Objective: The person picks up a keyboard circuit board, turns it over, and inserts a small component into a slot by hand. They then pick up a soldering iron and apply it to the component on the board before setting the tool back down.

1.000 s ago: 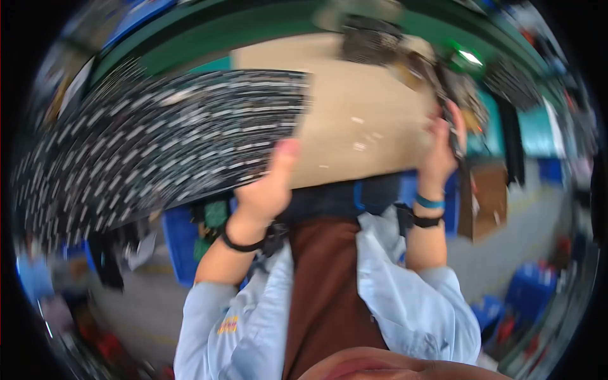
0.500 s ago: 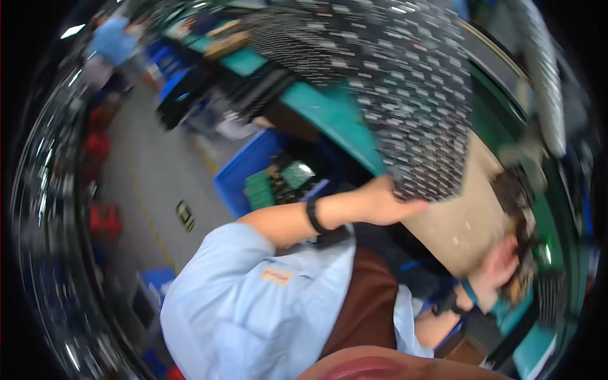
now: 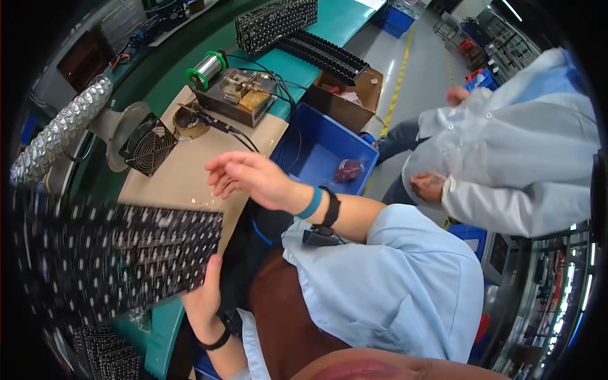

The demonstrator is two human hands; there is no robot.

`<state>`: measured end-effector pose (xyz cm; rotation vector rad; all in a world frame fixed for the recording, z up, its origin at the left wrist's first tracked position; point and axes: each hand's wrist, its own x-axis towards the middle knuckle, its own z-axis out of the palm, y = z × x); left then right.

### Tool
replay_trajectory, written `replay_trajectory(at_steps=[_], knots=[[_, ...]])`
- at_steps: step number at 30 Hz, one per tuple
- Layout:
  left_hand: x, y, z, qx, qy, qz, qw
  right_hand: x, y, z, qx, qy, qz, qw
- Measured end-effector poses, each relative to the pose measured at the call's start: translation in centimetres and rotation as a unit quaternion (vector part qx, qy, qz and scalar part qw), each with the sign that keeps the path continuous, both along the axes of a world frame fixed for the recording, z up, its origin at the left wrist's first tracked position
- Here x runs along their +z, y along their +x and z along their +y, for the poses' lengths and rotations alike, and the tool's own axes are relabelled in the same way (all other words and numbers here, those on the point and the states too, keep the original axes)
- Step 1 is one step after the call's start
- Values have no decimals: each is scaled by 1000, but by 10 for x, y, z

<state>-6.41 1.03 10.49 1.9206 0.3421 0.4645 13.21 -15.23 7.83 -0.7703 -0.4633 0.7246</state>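
1. Shifted since half a second ago, head view: the long black panel with rows of white flecks (image 3: 130,256) stood at the top of the picture; we now find it at the lower left. Our view has turned too, bringing in a co-worker in a white coat (image 3: 500,142) at the right.
2. Our left hand (image 3: 204,299) is closed on the panel's right end, thumb along the edge; the other fingers are hidden behind it.
3. Our right hand (image 3: 252,179) hangs over the beige rectangular mat (image 3: 180,166), fingers parted and loosely curled. We see nothing in it.
4. Key relation: the panel lies left of our left hand, long axis running roughly crosswise from the thumb to the picture's left rim. Our left hand is the nearer, touching; our right is apart, up and right of the panel's gripped end. Far end blurred; we cannot make out its edge.
5. Beyond our right hand, on the mat: a grey metal box with a yellowish pad (image 3: 239,95), a silver wire spool with green ends (image 3: 208,68) and a black round-grilled fan (image 3: 149,145). Just right of the mat, a blue plastic bin (image 3: 320,139).
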Motion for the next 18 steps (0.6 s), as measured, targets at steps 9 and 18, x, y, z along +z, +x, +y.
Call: replay_trajectory(at_steps=[9, 18], knots=[[29, 41, -33, -225, -80, 18, 971, 24, -27, -79, -80, -49, -197, 976], [14, 39, -41, -282, -54, 21, 958, 21, -40, -77, -86, -98, -145, 981]])
